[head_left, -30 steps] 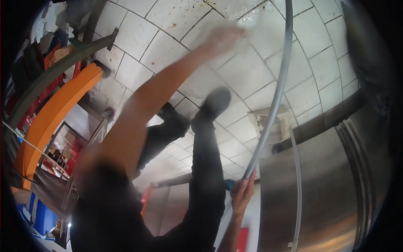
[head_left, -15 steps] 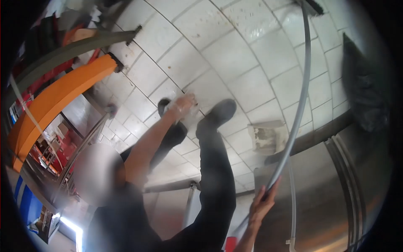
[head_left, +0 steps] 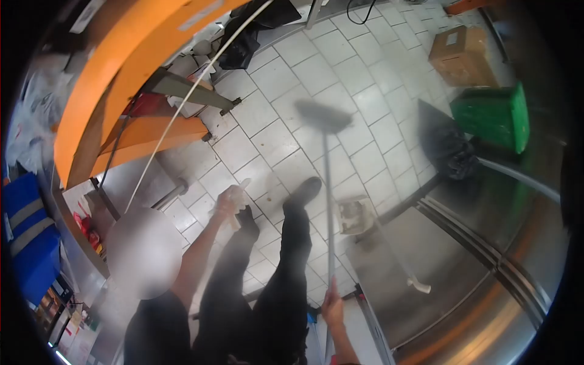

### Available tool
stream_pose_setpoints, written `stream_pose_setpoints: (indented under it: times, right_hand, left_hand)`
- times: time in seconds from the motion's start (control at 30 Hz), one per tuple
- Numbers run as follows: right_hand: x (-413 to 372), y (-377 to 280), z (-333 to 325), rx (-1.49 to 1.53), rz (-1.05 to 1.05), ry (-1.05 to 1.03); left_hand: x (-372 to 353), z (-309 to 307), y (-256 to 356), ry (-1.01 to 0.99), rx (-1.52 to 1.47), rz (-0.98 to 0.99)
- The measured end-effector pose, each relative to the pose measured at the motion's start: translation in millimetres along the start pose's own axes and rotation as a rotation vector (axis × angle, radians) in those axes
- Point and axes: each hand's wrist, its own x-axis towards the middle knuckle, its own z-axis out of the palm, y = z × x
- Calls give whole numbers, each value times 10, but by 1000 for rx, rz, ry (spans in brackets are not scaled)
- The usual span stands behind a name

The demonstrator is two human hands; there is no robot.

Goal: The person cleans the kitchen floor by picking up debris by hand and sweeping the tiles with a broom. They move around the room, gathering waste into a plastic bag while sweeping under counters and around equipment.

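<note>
My right hand (head_left: pixel 332 307) is closed around the grey handle of a broom (head_left: pixel 328 201) at the lower middle of the head view. The dark broom head (head_left: pixel 322 117), smeared by motion, is over the tiled floor ahead of my feet. My left hand (head_left: pixel 229 199) holds a crumpled whitish translucent piece (head_left: pixel 237 210), perhaps plastic or paper, out in front of my left leg. A dirty whitish dustpan (head_left: pixel 356 216) is on the floor right of the broom handle. Its long handle (head_left: pixel 395 252) reaches toward the steel cabinet.
On the left are orange uprights (head_left: pixel 115 79) and a pale cord (head_left: pixel 194 85). A steel cabinet (head_left: pixel 413 243) lines the right side. Beyond it are a black bag (head_left: pixel 450 149), a green bin (head_left: pixel 493 115) and a cardboard box (head_left: pixel 462 56). Pale tiles (head_left: pixel 280 82) cover the floor.
My view has shifted, bringing the green bin and box into sight. The broom head has come from the upper right toward the middle, its handle now nearly straight ahead. Both hands keep their holds.
</note>
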Motion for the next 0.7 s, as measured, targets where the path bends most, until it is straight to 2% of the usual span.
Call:
stream_pose_setpoints:
  times: [0.03,0.1,0.13,0.2,0.27,0.3,0.33,0.37,0.43,0.5,0.53,0.57,0.67,0.7]
  right_hand:
    - [-310,77,12,-7,-4,19]
    - [-772,87,19,79,-201,64]
    - [-979,55,11,102,-269,77]
    - [-1269,-44,31,167,-69,-45]
    - [-1066,-280,53,124,-146,-1]
    - [-864,-472,66,99,-221,48]
    - [-602,-702,34,52,-168,28]
    - [-254,-782,103,-17,-287,126]
    - [674,-864,309,-33,-635,357]
    - [1417,-1314,365,-82,-508,327]
    - [1673,-1628,312,-150,-419,251]
    - [2050,-1728,398,-151,-551,296]
    - [2097,-1649,747,-158,-562,307]
    - [1880,-1327,874,-193,-465,247]
  left_hand:
    - [-217,-61,-49,88,220,178]
    - [-433,-470,-197,165,431,376]
    - [-378,-928,-414,308,842,510]
    - [-600,-1148,-447,467,1241,633]
    - [-1238,-929,-168,407,902,395]
    - [-1320,-1036,-213,418,891,379]
    - [-1394,-1175,-269,445,812,306]
    - [-1471,-1293,-313,473,733,236]
    - [-1660,-1436,-382,510,778,277]
    - [-1634,-1726,-594,564,978,350]
    - [-1872,-1478,-446,546,825,262]
    - [-1869,-1523,-498,551,823,243]
    - [-2026,-1608,-701,557,658,149]
    - [-2075,-1645,-754,553,652,154]
